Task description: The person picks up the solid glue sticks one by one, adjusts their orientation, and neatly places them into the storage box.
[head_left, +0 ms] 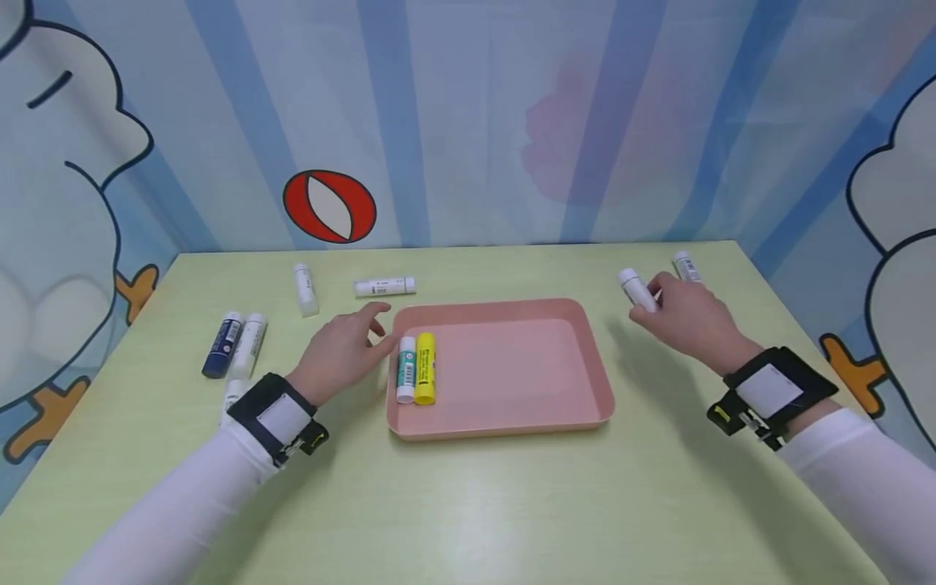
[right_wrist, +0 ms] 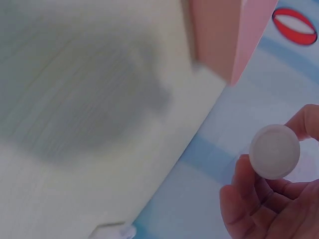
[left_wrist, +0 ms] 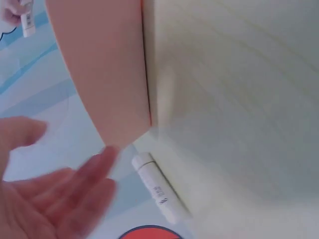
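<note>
First, near the pale green table's (head_left: 468, 504) left edge: dark-blue capped tube (head_left: 223, 345). Next: left hand (head_left: 340, 349), fingers relaxed and parted, beside pink rectangular tray (head_left: 519, 366); green-and-white tube (head_left: 406, 370) and yellow tube (head_left: 426, 368) lie inside its left edge. Lastly: right hand (head_left: 695, 317) pinches white cylindrical tube (head_left: 632, 284), toward the table's back right corner.

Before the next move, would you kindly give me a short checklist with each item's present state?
1. Right hand grips a white stick: ok.
2. White stick over the tray: not ok; it is off to the tray's right.
3. Room in the tray: ok; bare to the right of the yellow stick.
4. Teal stick lying beside the yellow stick: ok.
5. Left hand empty: ok.
6. Left hand clear of the tray: cannot tell; contact at its left edge is unclear.
</note>
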Action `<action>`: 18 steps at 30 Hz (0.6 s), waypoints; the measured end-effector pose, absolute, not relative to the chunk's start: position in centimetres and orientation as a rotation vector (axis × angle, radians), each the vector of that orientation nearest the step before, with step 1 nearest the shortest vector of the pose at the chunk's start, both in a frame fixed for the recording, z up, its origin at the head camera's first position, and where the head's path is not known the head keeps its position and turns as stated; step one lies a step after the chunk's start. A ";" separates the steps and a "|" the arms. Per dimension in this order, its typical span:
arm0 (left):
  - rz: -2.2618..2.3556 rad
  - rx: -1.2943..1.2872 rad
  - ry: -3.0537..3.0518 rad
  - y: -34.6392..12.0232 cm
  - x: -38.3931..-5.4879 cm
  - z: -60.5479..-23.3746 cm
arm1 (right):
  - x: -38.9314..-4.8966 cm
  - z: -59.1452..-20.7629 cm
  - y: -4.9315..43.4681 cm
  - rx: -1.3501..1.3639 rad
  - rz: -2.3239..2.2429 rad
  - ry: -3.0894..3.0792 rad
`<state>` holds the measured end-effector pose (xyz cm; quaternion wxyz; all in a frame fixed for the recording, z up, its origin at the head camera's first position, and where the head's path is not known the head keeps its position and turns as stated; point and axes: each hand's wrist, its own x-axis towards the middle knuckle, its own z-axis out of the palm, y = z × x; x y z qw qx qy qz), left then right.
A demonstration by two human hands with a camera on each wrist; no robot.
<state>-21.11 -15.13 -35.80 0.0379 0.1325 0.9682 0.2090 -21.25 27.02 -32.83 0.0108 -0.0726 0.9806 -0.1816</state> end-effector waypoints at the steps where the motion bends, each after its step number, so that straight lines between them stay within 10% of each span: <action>1: 0.643 0.461 3.006 -15.0 -21.0 -35.7 | -21.1 -32.8 26.4 -0.262 -0.571 3.058; 18: 0.355 1.316 3.134 -11.4 -20.2 -34.9 | -18.8 -33.2 19.0 -0.706 -0.635 2.932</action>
